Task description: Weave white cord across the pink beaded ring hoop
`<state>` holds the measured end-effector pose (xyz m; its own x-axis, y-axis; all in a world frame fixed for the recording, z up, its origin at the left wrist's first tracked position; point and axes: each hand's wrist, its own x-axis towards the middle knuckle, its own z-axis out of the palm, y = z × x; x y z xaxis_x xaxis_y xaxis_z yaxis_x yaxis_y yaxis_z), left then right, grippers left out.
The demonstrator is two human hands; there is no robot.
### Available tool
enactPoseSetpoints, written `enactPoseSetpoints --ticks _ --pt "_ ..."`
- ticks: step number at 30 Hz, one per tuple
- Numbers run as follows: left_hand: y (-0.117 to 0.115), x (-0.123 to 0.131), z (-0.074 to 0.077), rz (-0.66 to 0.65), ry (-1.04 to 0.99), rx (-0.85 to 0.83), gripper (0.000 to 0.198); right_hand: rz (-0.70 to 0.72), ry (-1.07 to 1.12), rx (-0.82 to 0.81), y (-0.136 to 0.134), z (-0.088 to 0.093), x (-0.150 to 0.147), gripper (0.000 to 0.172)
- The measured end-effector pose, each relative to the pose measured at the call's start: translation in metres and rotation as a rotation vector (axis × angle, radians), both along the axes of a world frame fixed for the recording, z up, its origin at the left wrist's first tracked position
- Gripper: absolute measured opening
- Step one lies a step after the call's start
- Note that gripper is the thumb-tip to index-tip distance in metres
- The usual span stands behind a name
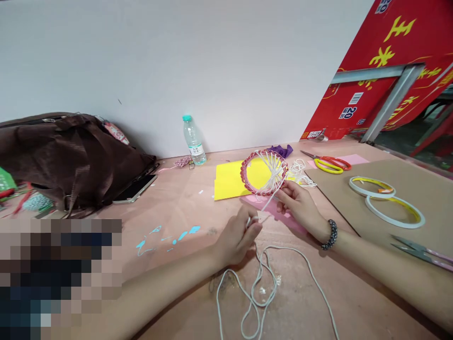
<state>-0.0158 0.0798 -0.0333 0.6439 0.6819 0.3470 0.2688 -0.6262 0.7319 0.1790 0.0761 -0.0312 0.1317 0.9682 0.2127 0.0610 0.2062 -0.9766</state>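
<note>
A round hoop [242, 175] with a red scalloped rim is tilted up off the table, with white strands fanning across its right half and gathering at the lower right. My right hand [295, 200], wearing a dark beaded bracelet, grips the hoop at its lower right edge. Closed in a fist lower down, my left hand [237, 236] holds a white cord [271, 200]. One stretch of the cord runs taut from that fist up to the hoop. Its loose length lies in loops on the table below my left hand.
Yellow paper [226, 182] and pink paper [292, 221] lie beneath the hoop. To the right are red-and-yellow scissors [331, 164], tape rolls [396, 212] on brown cardboard [354, 198], and grey-bladed scissors [421, 250]. A water bottle [194, 141], phone [136, 189] and brown bag [71, 156] stand leftward.
</note>
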Motion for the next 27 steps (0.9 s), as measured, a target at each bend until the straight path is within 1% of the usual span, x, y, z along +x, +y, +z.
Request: enactPoseSetpoints --ticks 1,2,3,5,7,9,10,11,12,13,14,15,16,19,20,21,22,24,25,27 --pt "0.001 0.001 0.001 0.079 0.01 -0.062 0.027 -0.003 -0.002 0.002 0.0 0.0 0.0 0.026" --pt "0.002 0.002 0.002 0.119 0.028 -0.102 0.029 -0.006 -0.003 0.003 0.0 0.0 0.001 0.026" --pt "0.003 0.004 0.004 0.121 0.058 -0.116 0.029 -0.009 -0.002 0.005 0.0 0.0 0.001 0.026" --pt "0.004 0.006 0.007 0.067 0.122 -0.056 0.02 -0.012 0.001 0.008 0.0 0.0 0.001 0.026" --pt "0.002 0.007 0.01 0.005 0.132 0.124 0.025 -0.012 0.003 0.011 0.0 0.0 0.0 0.026" --pt "-0.001 0.006 0.012 -0.052 0.085 0.362 0.022 -0.014 0.003 0.015 0.0 0.0 0.0 0.025" --pt "-0.003 0.006 0.013 -0.102 0.07 0.461 0.02 -0.017 0.002 0.019 -0.001 0.001 -0.001 0.025" --pt "-0.004 0.005 0.013 -0.176 0.074 0.523 0.018 -0.022 0.002 0.022 -0.001 0.001 -0.001 0.025" --pt "-0.005 0.004 0.012 -0.271 0.094 0.535 0.018 -0.026 0.0 0.025 -0.001 0.001 -0.001 0.025" --pt "-0.006 0.004 0.01 -0.361 0.109 0.497 0.02 -0.03 -0.003 0.026 -0.001 0.002 -0.001 0.025" --pt "-0.006 0.003 0.007 -0.425 0.121 0.42 0.024 -0.032 -0.007 0.025 -0.002 0.002 -0.001 0.026" --pt "-0.005 0.002 0.004 -0.442 0.103 0.321 0.028 -0.033 -0.01 0.024 -0.002 0.003 -0.001 0.026" --pt "-0.004 0.001 0.001 -0.372 0.064 0.212 0.031 -0.032 -0.014 0.024 -0.002 0.003 0.0 0.027" --pt "0.002 0.003 -0.003 -0.02 -0.016 -0.089 0.028 -0.034 -0.016 0.036 -0.002 0.002 0.001 0.027" --pt "0.004 0.004 -0.003 0.065 -0.02 -0.15 0.031 -0.038 -0.014 0.043 -0.002 0.002 0.001 0.028" --pt "0.005 0.006 -0.001 0.114 -0.017 -0.18 0.038 -0.04 -0.012 0.047 -0.002 0.001 0.001 0.028" --pt "0.006 0.007 0.001 0.124 0.005 -0.179 0.039 -0.041 -0.011 0.05 -0.002 0.001 0.002 0.028" --pt "0.007 0.009 0.006 0.076 0.074 -0.097 0.025 -0.038 -0.009 0.054 -0.001 -0.001 0.002 0.027" --pt "0.006 0.01 0.008 0.03 0.106 -0.019 0.023 -0.036 -0.009 0.056 -0.001 -0.001 0.002 0.026" --pt "0.003 0.009 0.011 -0.065 0.124 0.203 0.023 -0.036 -0.011 0.059 0.0 -0.002 0.002 0.024"
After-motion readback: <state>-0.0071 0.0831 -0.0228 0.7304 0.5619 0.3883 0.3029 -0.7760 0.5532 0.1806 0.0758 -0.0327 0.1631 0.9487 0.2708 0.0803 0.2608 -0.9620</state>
